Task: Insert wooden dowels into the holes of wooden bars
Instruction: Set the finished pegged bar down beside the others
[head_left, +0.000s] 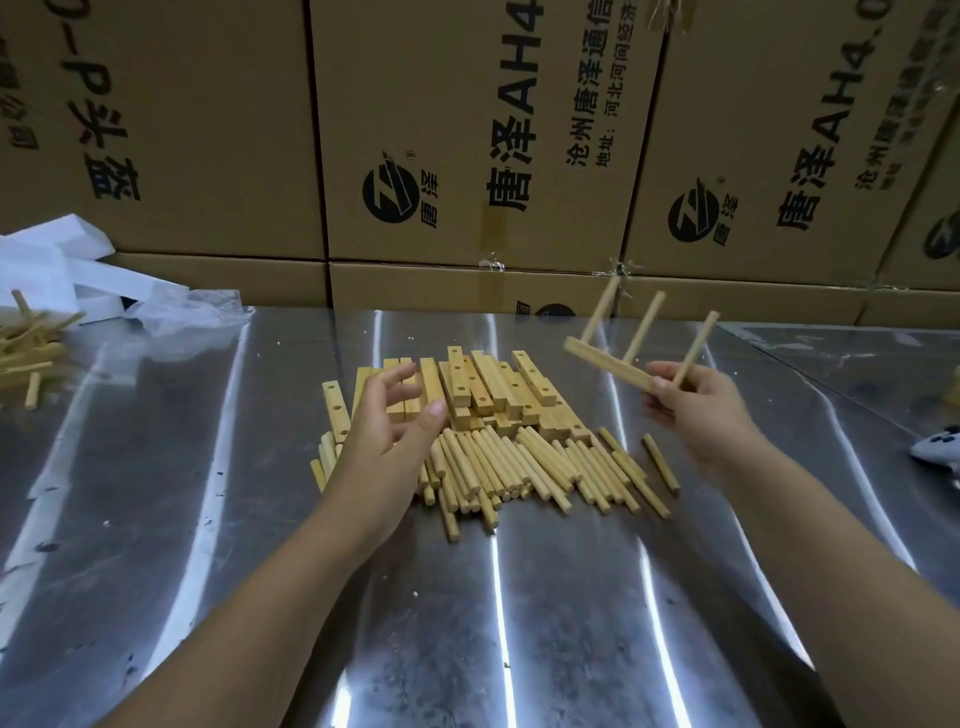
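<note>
I've got the right hand (696, 400) up over the right side of the bench (519, 597), its fingers (662, 387) pinched on the near end of a bar (608, 366) that carries three pegs (644, 327) standing out of it like a comb. That grip worries me: it's at one end only, with the rest of the bar hanging out in the air, so a slack pinch could let it swing or drop onto the metal. I'd guess the pegs sit by friction alone, and a knock could work one loose. The left hand (400, 415) hovers over the pile in the middle of the bench, fingers (400, 374) apart and loosely curved, holding nothing. Below it the square bars (493, 389) lie packed side by side, pale smooth wood with crisp edges and round drilled holes along their faces. The loose pegs (519, 467) fan out on the near side of them, round, plain and easy to roll. One stray peg (661, 462) lies apart toward the right edge. A careless reach could scatter the pegs, because the bench is slick polished steel, streaked with glare, and nothing on it would stop them. Glare might also hide a hole when I line up a peg. A heap of similar wood pieces (26, 348) lies by the far left corner, beside crumpled white wrapping (78, 275), and printed cardboard boxes (467, 130) wall off the far edge.
</note>
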